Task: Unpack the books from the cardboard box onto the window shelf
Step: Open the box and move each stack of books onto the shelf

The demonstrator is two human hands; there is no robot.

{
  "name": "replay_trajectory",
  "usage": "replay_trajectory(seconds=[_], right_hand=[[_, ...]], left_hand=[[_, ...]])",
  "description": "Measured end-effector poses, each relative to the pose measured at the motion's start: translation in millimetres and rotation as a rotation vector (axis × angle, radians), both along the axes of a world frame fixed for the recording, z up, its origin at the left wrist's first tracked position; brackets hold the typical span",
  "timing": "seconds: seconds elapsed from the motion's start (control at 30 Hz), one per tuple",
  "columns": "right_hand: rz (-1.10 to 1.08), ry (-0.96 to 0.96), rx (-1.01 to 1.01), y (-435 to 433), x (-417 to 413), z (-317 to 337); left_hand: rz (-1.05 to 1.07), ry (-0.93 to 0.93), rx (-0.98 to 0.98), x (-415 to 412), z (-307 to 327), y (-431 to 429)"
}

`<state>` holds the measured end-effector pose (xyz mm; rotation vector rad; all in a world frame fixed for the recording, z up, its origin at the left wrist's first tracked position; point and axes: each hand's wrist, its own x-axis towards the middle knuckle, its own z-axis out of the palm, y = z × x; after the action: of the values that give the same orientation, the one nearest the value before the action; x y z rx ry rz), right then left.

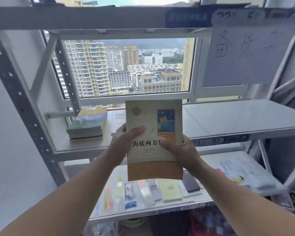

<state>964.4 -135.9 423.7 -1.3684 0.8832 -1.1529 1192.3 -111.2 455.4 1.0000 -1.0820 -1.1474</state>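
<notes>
Left hand (126, 138) and right hand (180, 149) each clenched on cream paperback (153, 133), cover up, squared toward window shelf (237, 116); book stack (87, 125) lies beside open space.

Stationery packets (129, 195) line the lower shelf (160, 211); handwritten sign (245, 55) hangs above.

A cream book (154, 138) with a tan lower band and blue cover picture is held upright, cover facing the camera, before the window shelf (237, 120). A stack of books (88, 125) lies flat at the shelf's left end.
</notes>
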Motion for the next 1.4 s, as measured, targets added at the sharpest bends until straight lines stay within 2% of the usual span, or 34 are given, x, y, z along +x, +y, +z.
replay_trajectory(seconds=[0.27, 0.53, 0.87, 1.0, 1.07, 1.17, 1.27, 1.4], right_hand=[[-0.074, -0.02, -0.068, -110.6, -42.5, 18.6], [0.02, -0.023, -0.114, -200.1, -71.2, 17.9], [0.071, -0.035, -0.066, -247.5, -72.7, -36.9], [0.038, 0.054, -0.045, -252.5, -73.2, -47.6], [0.005, 0.082, -0.053, -256.3, -72.5, -40.1], [0.039, 0.116, 0.059, -272.4, -66.9, -16.2], [0.039, 0.242, 0.269, -285.7, -59.9, -2.6], [0.01, 0.398, 0.45, -291.0, -53.3, -3.4]], left_hand=[[-0.067, -0.086, -0.035, -36.7, 24.9, -119.3], [-0.035, -0.17, -0.07, -64.1, 30.1, -187.9], [0.075, -0.191, -0.047, -80.2, -19.2, -208.5], [0.068, -0.194, -0.014, -93.4, -37.2, -203.0], [0.149, -0.202, 0.028, -95.3, -33.1, -207.6], [0.282, -0.274, 0.157, -91.5, -16.3, -227.1], [0.307, -0.34, 0.347, -87.7, -6.2, -244.5], [0.319, -0.505, 0.479, -86.9, -9.5, -257.4]])
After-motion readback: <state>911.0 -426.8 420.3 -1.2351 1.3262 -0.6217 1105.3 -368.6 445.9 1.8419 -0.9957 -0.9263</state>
